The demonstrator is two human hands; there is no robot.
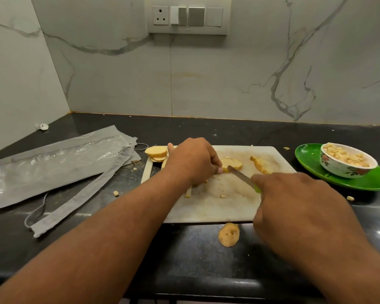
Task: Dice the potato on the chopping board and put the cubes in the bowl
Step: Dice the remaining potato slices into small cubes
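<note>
The chopping board (pixel 217 207) lies flat on the dark counter (pixel 184 255) and serves as the reference for everything else. Over the board's far left part, the left hand (pixel 192 160) is curled down with its fingertips pressing on a potato slice (pixel 233 164), which lies just right of that hand, roughly at the board's far middle. The right hand (pixel 294 200) covers the board's near right corner, its fingers wrapped around the green handle of a knife (pixel 241 177); the blade runs from that hand toward the far left, and its tip meets the near edge of the held slice, close beside the left fingertips. A stack of further slices (pixel 157 153) sits at the board's far left corner, just behind and left of the left hand. A peel-edged potato piece (pixel 260 164) rests on the board's far right part, apart from both hands. A thin strip (pixel 188 191) lies on the board under the left wrist. Off the board's near edge, an end piece (pixel 229 234) lies on the counter. Right of the board stands the bowl (pixel 347 163), filled with cubes, on a green plate (pixel 360 178). Left of the board lies a grey plastic packet (pixel 59 163)
</note>
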